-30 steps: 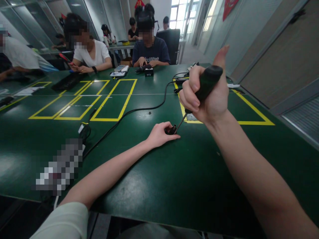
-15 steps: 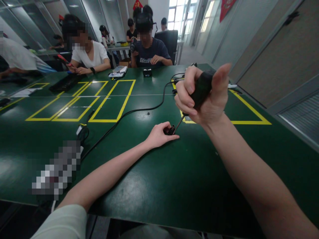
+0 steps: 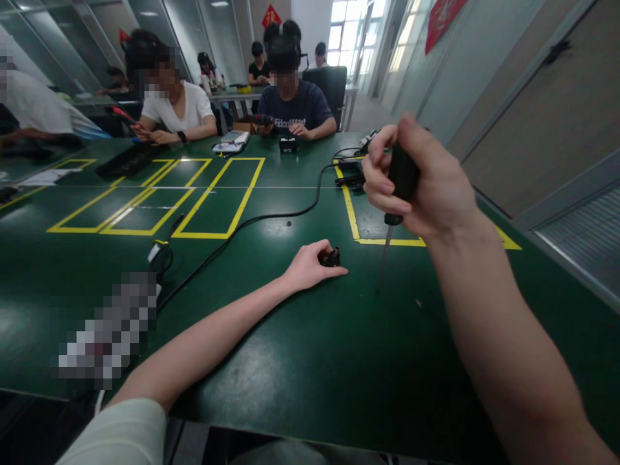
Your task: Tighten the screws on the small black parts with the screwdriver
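Note:
My left hand (image 3: 310, 265) rests on the green table (image 3: 271, 368) near its middle, thumb and fingers closed around a small black part (image 3: 331, 258). A short cylindrical piece sticks up from that part. Raised above the table to the right, my right hand (image 3: 421, 181) grips the thick black handle of a screwdriver (image 3: 403, 177). Its thin shaft points down and is blurred at the lower end. The shaft is apart from the black part, to its right.
A black cable (image 3: 271, 213) crosses the table from a pixelated object (image 3: 111, 329) at the left to black items (image 3: 349, 174) behind my right hand. Yellow tape (image 3: 247, 194) marks rectangles. Several people sit beyond; a small black box (image 3: 287, 144) stands before one.
My right hand has moved right with the screwdriver, whose shaft has left the black part and now hangs more upright. My left hand has stayed in place. The person opposite has lowered a dark tool.

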### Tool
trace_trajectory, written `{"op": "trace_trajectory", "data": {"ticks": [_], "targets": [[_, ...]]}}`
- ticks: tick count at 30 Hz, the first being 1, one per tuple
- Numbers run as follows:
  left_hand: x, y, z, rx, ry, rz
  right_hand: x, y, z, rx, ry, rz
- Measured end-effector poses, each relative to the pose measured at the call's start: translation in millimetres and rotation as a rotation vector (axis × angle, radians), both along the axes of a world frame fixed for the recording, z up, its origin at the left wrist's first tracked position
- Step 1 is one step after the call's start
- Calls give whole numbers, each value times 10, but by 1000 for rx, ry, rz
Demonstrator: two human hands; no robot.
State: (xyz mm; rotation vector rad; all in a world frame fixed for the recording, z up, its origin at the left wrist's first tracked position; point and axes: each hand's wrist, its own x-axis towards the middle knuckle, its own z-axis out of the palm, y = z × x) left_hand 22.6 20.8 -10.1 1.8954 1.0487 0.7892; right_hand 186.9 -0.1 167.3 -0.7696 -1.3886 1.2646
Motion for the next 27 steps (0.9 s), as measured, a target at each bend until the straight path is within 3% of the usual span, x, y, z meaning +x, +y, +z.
{"op": "trace_trajectory", "data": {"ticks": [2,4,5,10,13,16,20,27], "targets": [[4,-9,13,-13,10,9,51,228,-166,-57,13,-86],[-1,-9,29,-20,15,13,89,478,-441,-246,-31,-300],[-9,-1,38,-22,14,7,94,589,-607,-299,-65,-331],[-139,150,114,-111,19,-187,-23,861,-1418,-365,-233,-340],[-240,260,190,-203,22,-324,-74,876,-1701,-267,-342,-321],[-297,310,274,-234,-2,-377,-22,888,-1818,-173,-428,-268],[-297,307,360,-149,-6,-364,102,943,-1871,-120,-471,-236],[-244,284,390,-28,34,-335,136,991,-1942,-94,-512,-224]]}}
